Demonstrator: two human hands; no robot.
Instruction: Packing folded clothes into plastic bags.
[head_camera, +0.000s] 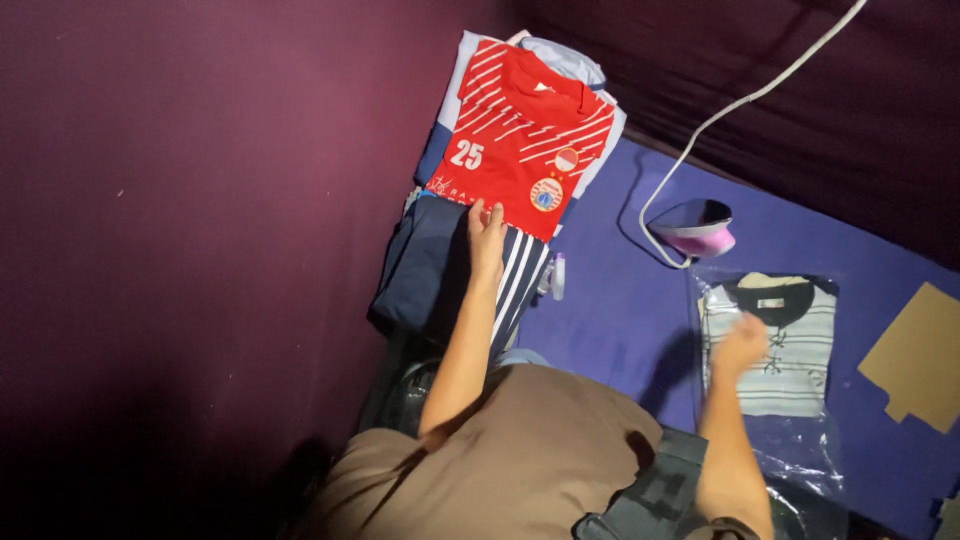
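Note:
My left hand (486, 232) lies flat on the lower edge of a folded red sports jersey (520, 130) with white stripes, which tops a pile of folded clothes. Under it sits a dark navy garment (430, 270) with white stripes. My right hand (740, 345) hovers, blurred, over a folded striped polo shirt (790, 345) inside a clear plastic bag (790, 450). Whether the right hand touches the bag is unclear; its fingers look loosely curled.
An electric iron (697, 228) stands on the blue mat (610, 310), its white cord (740, 100) running to the upper right. A piece of brown cardboard (918, 360) lies at the right. Dark purple cloth (180, 200) surrounds the mat.

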